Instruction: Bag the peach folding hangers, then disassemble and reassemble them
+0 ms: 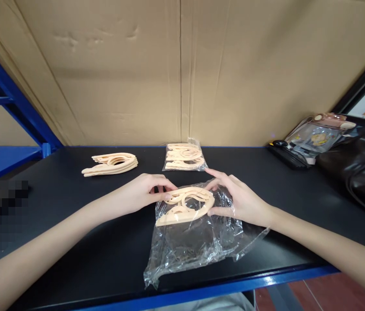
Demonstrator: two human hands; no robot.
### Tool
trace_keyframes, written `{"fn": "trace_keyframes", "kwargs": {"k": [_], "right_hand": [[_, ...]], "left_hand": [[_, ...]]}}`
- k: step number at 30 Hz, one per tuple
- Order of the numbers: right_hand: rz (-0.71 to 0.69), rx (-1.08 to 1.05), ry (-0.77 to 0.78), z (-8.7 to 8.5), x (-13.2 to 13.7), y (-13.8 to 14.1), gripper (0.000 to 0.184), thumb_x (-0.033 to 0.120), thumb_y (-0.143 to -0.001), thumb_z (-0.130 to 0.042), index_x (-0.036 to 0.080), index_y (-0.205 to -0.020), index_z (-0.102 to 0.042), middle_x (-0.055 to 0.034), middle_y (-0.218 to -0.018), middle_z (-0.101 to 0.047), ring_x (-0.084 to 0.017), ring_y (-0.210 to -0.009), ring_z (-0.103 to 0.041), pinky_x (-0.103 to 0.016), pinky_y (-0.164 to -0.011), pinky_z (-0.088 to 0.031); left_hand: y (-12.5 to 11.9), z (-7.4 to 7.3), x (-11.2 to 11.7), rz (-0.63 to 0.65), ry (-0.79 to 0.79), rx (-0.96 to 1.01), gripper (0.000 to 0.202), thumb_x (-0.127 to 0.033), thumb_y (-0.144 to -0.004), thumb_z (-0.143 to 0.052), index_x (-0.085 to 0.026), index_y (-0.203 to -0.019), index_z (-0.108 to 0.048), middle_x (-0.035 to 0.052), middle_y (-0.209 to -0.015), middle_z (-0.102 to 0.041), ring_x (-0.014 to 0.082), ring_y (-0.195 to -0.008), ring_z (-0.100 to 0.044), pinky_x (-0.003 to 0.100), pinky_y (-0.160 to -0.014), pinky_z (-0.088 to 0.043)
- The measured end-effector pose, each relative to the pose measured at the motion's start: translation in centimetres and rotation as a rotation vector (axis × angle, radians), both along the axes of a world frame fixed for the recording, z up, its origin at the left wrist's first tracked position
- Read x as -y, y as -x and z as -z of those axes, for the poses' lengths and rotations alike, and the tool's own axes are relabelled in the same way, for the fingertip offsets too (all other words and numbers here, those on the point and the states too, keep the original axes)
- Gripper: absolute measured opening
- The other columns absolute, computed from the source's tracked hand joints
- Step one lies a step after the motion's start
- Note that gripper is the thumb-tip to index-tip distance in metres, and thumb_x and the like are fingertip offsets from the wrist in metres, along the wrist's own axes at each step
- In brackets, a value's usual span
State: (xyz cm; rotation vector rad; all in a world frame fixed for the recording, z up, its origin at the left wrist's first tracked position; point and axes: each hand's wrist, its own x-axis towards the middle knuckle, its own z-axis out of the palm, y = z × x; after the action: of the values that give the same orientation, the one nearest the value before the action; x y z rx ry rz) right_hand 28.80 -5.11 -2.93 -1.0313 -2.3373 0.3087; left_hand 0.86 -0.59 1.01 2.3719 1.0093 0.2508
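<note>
Cream-coloured curved pieces [182, 216] lie in front of me at the middle of the black tabletop [98, 263], against clear plastic film [195, 246]; I can't tell whether they are inside it or on top. My left hand [152, 190] pinches their upper left end between thumb and fingers. My right hand [240, 196] is spread, thumb and fingers apart around the rounded right end, with loose film crumpled about them. The film's near edge spreads wrinkled toward the blue front rail [234, 287].

Just beyond my right index fingertip lies a clear packet [185, 156] of similar pieces; whether I touch its corner I can't tell. Off to the left, well apart, sits an unwrapped stack [111, 167] of them. Cardboard [121, 82] walls off the back, and a blue frame [11, 90] stands at the left. Far right, a dark leathery bag [363, 172], a printed clear pouch [315, 138] and a brown toy car [334, 121] crowd that corner, clear of both hands.
</note>
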Motion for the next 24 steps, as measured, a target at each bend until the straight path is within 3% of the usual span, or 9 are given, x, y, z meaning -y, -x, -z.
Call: {"fn": "trace_keyframes", "kwargs": {"k": [5, 9, 11, 19, 24], "right_hand": [[-0.012, 0.010, 0.018, -0.2, 0.1, -0.2, 0.091, 0.039, -0.079, -0.073, 0.033, -0.148, -0.015, 0.0005, -0.111, -0.068, -0.019, -0.094, -0.061, -0.040, -0.091, -0.042], [-0.018, 0.003, 0.036, 0.0, 0.0, -0.2, 0.090, 0.038, -0.080, -0.072, 0.035, -0.148, -0.013, 0.0009, -0.113, -0.068, -0.020, -0.093, -0.062, -0.041, -0.091, -0.042], [-0.020, -0.007, 0.038, 0.1, -0.1, -0.2, 0.090, 0.039, -0.080, -0.073, 0.035, -0.148, -0.014, 0.0009, -0.112, -0.068, -0.020, -0.093, -0.062, -0.041, -0.091, -0.043], [-0.042, -0.041, 0.010, 0.6, -0.1, 0.3, 0.086, 0.044, -0.080, -0.071, 0.034, -0.148, -0.018, 0.0003, -0.111, -0.069, -0.019, -0.090, -0.064, -0.041, -0.088, -0.046], [-0.051, -0.079, 0.078, 0.8, -0.1, 0.3, 0.081, 0.043, -0.084, -0.067, 0.032, -0.149, -0.019, -0.0027, -0.115, -0.068, -0.021, -0.101, -0.063, -0.043, -0.092, -0.048]], "left_hand": [[1.5, -1.5, 0.7, 0.054, -0.011, -0.152, 0.048, -0.049, -0.089, -0.055, -0.029, -0.132, -0.053, 0.0021, -0.126, -0.060, 0.0200, -0.112, -0.057, 0.028, -0.094, -0.044], [2.9, -2.5, 0.9, 0.125, 0.043, -0.257, 0.070, -0.044, -0.079, -0.068, -0.035, -0.142, -0.039, -0.0006, -0.140, -0.049, 0.0225, -0.126, -0.048, 0.029, -0.104, -0.038], [3.0, -2.4, 0.8, 0.155, 0.025, -0.255, 0.074, -0.040, -0.076, -0.072, -0.035, -0.142, -0.039, -0.0008, -0.140, -0.048, 0.0232, -0.127, -0.045, 0.030, -0.106, -0.037], [1.7, -1.5, 0.5, 0.145, 0.062, -0.185, 0.058, -0.037, -0.079, -0.069, -0.035, -0.133, -0.047, -0.0007, -0.124, -0.056, 0.0209, -0.114, -0.054, 0.028, -0.095, -0.044], [2.1, -1.9, 0.7, 0.179, 0.051, -0.205, 0.059, -0.030, -0.083, -0.063, -0.031, -0.138, -0.043, 0.0010, -0.137, -0.050, 0.0214, -0.124, -0.049, 0.030, -0.104, -0.039]]}}
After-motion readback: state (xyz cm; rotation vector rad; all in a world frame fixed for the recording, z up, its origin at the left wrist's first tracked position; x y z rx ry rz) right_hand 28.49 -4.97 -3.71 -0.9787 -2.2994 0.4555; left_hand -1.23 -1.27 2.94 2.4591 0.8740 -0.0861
